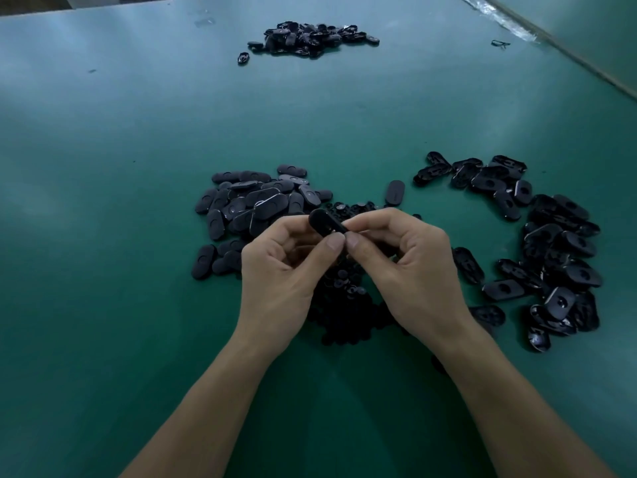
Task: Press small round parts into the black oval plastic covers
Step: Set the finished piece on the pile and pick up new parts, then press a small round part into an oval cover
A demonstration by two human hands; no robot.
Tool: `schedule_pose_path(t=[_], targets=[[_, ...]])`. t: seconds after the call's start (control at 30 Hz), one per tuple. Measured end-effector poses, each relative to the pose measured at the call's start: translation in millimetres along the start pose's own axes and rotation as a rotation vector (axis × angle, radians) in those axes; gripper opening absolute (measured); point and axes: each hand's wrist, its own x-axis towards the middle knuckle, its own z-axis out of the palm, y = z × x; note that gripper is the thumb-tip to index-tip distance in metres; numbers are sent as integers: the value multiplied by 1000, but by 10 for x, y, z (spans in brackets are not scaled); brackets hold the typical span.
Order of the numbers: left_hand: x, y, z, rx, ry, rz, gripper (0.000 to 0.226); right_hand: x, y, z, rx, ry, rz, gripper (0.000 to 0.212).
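A black oval cover [324, 223] is held above the table between both hands. My left hand [282, 281] grips its left end with curled fingers and thumb. My right hand [410, 270] pinches its right end, and the two thumb tips meet just below the cover. Whether a small round part sits in the cover is hidden by my fingers. A heap of small round black parts [344, 305] lies on the table under my hands.
A pile of oval covers [248, 205] lies left of my hands, another pile [551, 243] curves round the right side. One single cover [394, 192] lies between them. A third pile [310, 37] sits far back on the green table [138, 132].
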Motion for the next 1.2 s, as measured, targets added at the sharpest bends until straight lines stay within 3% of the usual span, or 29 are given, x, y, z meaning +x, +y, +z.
schedule_pose_path(t=[0.17, 0.3, 0.53, 0.7, 1.03, 1.13, 1.2], targets=[[4, -32, 14, -2, 40, -3, 17, -23, 6, -59, -446, -3, -74, 12], [27, -61, 19, -18, 79, -11, 28, -28, 28, -59, -787, -150, -19, 28], [42, -61, 8, 20, 87, 8, 36, -18, 25, -55, -735, -150, 59, 13], [36, -40, 3, 48, 86, 10, 24, -17, 13, -64, -693, -143, 71, 11], [14, -5, 23, 29, 90, -35, 20, -14, -4, -60, -571, -62, 17, 4], [1, 7, 19, 26, 86, -37, 19, -5, -5, -57, -549, -44, 29, 2], [-1, 8, 16, 43, 94, -35, 20, -5, -1, -61, -549, -50, 36, 13]])
